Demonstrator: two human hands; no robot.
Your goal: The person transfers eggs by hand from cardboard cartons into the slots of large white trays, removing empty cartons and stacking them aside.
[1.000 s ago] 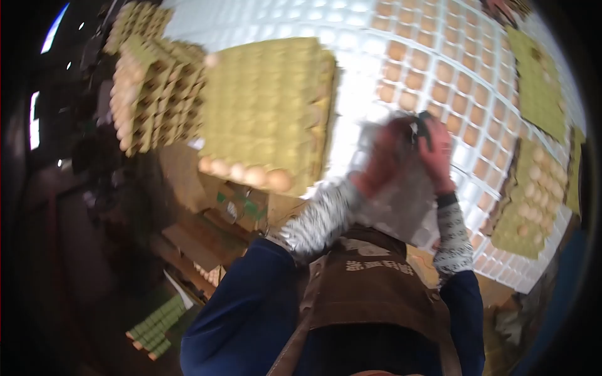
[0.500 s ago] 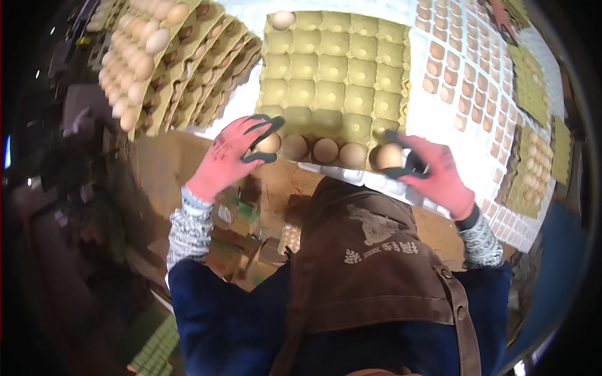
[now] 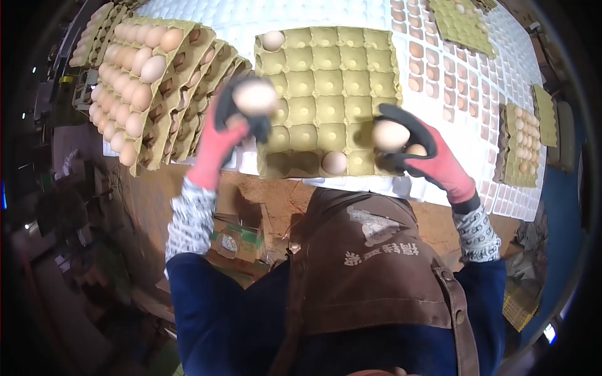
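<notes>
At the left edge of the tray [image 3: 316,116], the left hand [image 3: 210,153] has its fingers curled about a blurred egg [image 3: 255,97], a smaller-looking egg [image 3: 236,121] lower in its grip. Over the tray's near right part, the right hand [image 3: 448,166] pinches an egg [image 3: 390,135] between fingers and thumb, another egg [image 3: 416,150] tucked nearer the palm. The tray holds one egg [image 3: 273,41] in its far left corner and one egg [image 3: 334,163] in its near row. Left of the tray, a stack [image 3: 153,119] bears rows of eggs [image 3: 152,69]; right of it, white cells [image 3: 417,106] contain more eggs [image 3: 449,82].
</notes>
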